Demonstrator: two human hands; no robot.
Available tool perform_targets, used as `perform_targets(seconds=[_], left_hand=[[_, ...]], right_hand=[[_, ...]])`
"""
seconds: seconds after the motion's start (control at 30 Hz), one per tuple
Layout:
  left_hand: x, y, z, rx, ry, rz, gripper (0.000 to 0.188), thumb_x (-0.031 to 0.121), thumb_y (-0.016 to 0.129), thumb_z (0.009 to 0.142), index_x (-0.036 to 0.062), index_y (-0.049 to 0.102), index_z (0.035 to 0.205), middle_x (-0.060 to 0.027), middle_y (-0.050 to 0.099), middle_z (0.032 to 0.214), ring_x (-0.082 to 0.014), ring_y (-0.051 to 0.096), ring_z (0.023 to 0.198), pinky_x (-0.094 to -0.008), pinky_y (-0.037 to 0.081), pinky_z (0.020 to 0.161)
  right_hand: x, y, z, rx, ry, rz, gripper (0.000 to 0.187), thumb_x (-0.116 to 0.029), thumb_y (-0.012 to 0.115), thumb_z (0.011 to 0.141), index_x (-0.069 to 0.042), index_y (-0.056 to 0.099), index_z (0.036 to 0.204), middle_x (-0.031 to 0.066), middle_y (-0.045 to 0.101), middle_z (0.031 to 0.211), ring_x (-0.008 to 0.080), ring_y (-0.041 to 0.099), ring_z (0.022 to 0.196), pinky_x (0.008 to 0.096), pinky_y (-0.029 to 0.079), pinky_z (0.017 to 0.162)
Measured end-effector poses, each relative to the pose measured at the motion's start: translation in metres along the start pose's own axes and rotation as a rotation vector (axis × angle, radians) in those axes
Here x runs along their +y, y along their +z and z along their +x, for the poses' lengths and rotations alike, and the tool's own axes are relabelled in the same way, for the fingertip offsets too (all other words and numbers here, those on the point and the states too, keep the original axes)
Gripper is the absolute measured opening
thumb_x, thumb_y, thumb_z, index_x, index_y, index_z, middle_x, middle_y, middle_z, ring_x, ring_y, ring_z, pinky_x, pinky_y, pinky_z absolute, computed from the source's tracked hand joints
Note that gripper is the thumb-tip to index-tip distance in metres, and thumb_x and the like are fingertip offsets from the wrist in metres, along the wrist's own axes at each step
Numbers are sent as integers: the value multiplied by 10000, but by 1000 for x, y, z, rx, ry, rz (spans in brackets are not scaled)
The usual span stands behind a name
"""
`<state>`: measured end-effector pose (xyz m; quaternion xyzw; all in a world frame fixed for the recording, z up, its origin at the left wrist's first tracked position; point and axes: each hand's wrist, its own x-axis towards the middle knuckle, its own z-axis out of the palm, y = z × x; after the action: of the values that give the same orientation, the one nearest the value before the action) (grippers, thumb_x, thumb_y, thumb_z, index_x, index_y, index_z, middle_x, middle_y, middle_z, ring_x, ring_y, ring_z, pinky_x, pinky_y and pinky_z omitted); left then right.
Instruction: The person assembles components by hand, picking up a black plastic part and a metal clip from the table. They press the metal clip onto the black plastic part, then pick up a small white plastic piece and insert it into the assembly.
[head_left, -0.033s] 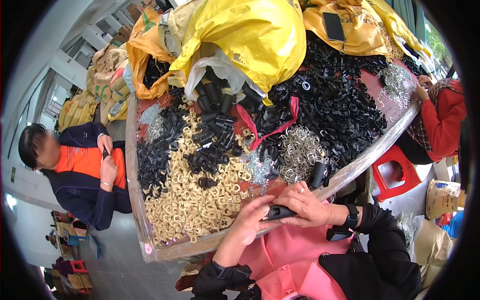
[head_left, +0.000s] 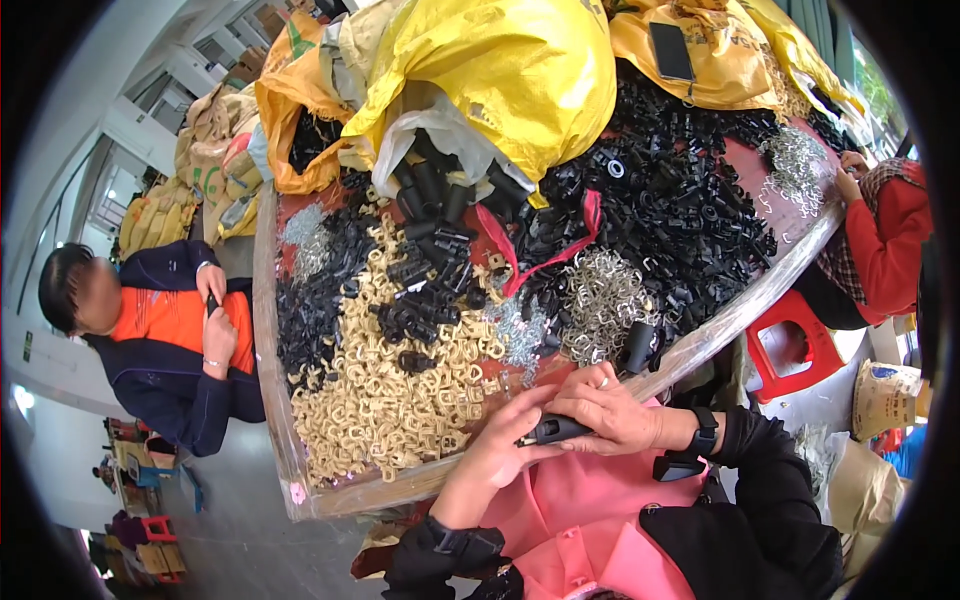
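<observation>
You hold a black plastic part (head_left: 558,428), just below and right of the frame's centre, by the lower edge of the surface (head_left: 385,493). It looks smooth, elongated and faintly shiny, its outline partly covered. Your left hand (head_left: 497,448) and right hand (head_left: 614,414) both clamp it.

- And here's the black part (head_left: 555,430), stubby and longer than it is wide, a soft shine along its top!
- It lies nearly level, sideways, gripped between the left hand (head_left: 494,448) and right hand (head_left: 608,412).
- Fingers hide some of its outline.
</observation>
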<state>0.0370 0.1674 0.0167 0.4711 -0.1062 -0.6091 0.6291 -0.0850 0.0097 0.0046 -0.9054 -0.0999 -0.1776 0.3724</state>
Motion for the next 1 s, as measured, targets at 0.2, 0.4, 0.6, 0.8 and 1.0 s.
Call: perform_targets(seconds=[0.2, 0.4, 0.6, 0.8, 1.0], left_hand=[[-1, 7, 11, -461, -95, -515, 652, 454, 376, 840, 7, 247, 1296, -166, 401, 1236, -296, 473, 1085, -484, 440, 829], [-1, 16, 4, -221, -169, -397, 612, 446, 390, 838, 19, 302, 1267, -139, 442, 1196, -259, 500, 1051, -420, 451, 824], [-30, 12, 5, -130, -168, -442, 445, 387, 377, 869, 10, 466, 1089, -100, 518, 1060, -209, 533, 972, -343, 453, 813], [-22, 32, 3, -102, 57, -279, 365, 312, 373, 896, -8, 537, 961, -91, 524, 1033, -192, 551, 902, -304, 456, 794], [-25, 39, 9, -124, 142, -228, 363, 320, 385, 893, -2, 539, 958, -94, 521, 1030, -191, 547, 909, -307, 449, 811]], right_hand=[[0, 0, -3, -102, -130, -183, 536, -330, 600, 746, -60, 411, 1168, 70, 454, 1012, 232, 430, 958, 387, 280, 781], [-6, 3, -5, -103, -181, -194, 547, -328, 606, 736, -57, 409, 1168, 75, 449, 998, 238, 426, 947, 400, 280, 777], [-17, 12, -7, -102, -192, -113, 537, -277, 618, 723, -51, 406, 1162, 81, 448, 982, 251, 414, 952, 408, 288, 768], [-19, 11, -10, -63, -235, -135, 548, -235, 634, 704, -37, 403, 1160, 90, 452, 978, 261, 412, 945, 408, 291, 769], [-23, 7, -14, 71, -249, -142, 539, -244, 629, 716, -35, 412, 1163, 93, 461, 978, 264, 420, 888, 401, 283, 774]])
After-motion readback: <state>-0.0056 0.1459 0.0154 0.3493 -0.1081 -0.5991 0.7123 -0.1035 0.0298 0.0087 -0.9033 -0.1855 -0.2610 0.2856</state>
